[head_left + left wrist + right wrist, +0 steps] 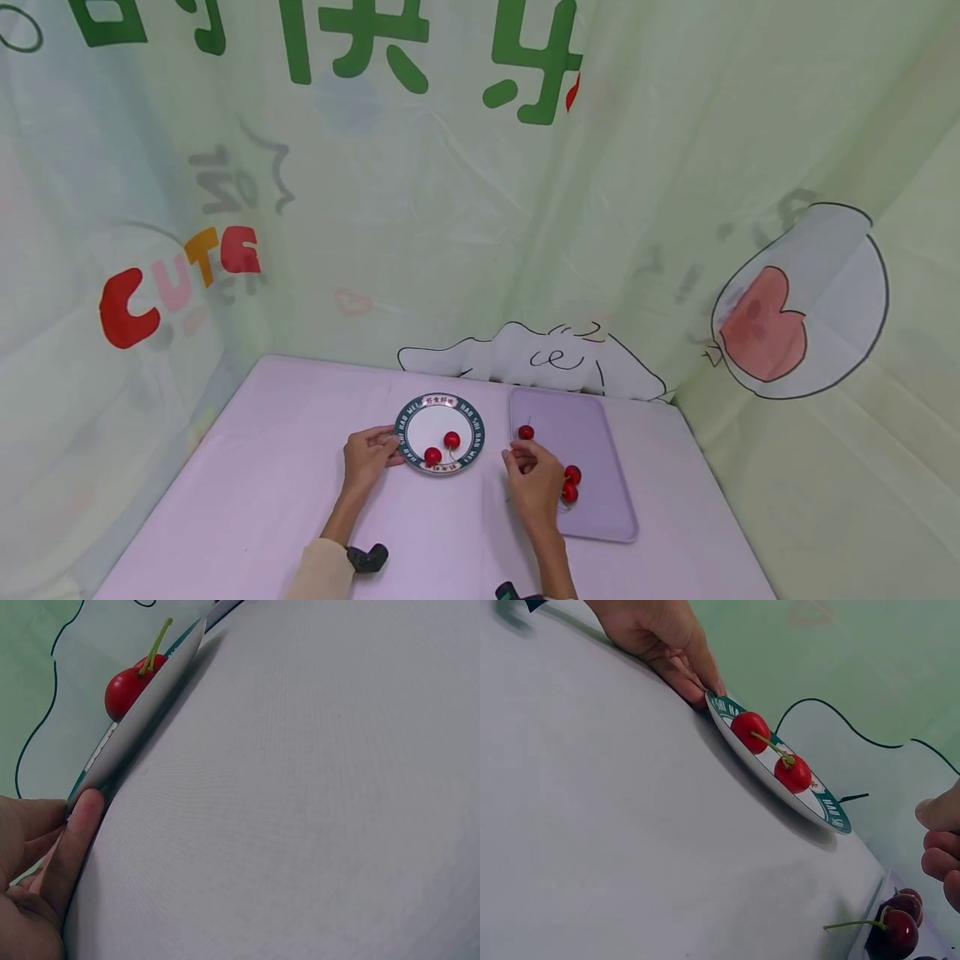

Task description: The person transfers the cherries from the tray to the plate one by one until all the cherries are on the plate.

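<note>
My left hand (367, 458) grips the left rim of a round plate (402, 423) with a dark green lettered border, thumb above and a finger beneath the edge in the left wrist view. On the plate lie two red cherries with green stems: one cherry (452, 440) near the middle, another cherry (432, 456) toward the front. My right hand (536, 487) hovers by the left edge of a purple tray (600, 450), its fingers loosely bent and nothing visible between them. A cherry (526, 432) lies on the tray just beyond the fingertips. More cherries (896, 934) sit beside that hand.
Both plate and tray are on a pale table (300, 467), the tray to the right of the plate. A printed curtain (450, 250) hangs around the table's back and sides.
</note>
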Available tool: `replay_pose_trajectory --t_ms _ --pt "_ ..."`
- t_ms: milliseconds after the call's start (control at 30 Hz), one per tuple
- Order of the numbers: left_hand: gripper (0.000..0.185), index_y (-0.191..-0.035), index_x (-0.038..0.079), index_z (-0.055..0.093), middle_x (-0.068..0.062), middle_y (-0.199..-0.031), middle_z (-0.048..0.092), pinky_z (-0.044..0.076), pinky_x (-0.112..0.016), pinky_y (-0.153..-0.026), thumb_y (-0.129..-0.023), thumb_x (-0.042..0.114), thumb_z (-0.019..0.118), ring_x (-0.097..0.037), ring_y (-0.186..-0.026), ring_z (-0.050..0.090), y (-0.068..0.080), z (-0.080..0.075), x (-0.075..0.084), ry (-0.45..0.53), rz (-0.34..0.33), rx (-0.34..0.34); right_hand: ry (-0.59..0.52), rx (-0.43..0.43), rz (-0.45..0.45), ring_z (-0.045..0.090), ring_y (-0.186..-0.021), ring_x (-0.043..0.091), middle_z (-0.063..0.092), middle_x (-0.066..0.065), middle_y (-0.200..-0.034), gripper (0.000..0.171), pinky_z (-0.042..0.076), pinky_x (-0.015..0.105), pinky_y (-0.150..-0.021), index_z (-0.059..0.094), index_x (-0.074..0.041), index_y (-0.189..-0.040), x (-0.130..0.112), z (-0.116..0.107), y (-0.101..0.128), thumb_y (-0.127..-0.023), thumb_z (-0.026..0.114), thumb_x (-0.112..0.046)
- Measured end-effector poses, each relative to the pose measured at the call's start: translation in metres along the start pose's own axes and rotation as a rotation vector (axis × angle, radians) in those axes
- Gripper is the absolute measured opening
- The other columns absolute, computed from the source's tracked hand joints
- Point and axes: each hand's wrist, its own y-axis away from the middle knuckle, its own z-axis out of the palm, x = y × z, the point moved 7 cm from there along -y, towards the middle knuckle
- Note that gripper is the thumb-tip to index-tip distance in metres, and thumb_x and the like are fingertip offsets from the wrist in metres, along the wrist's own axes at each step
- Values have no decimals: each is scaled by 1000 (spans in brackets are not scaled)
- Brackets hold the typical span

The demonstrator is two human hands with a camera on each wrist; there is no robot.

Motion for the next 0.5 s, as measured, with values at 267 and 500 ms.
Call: replay_pose_trajectory --t_ms 267,500 --pt "30 -131 -7 74 -19 -93 78 68 -24 -64 -102 1 73 -15 -69 78 -4 0 1 1 11 5 8 26 3 69 -81 19 80 9 -92 18 60 20 -70 84 -5 -108 -3 -12 -4 -90 89 -7" --pt "29 -130 -8 73 -20 -92 78 69 -25 -64 -102 -1 72 -13 -67 77 0 0 1 13 7 -1 -3 61 -17 71 -74 14 82 7 -85 11 51 19 -65 84 -7 -98 3 -20 -7 -88 88 -3"
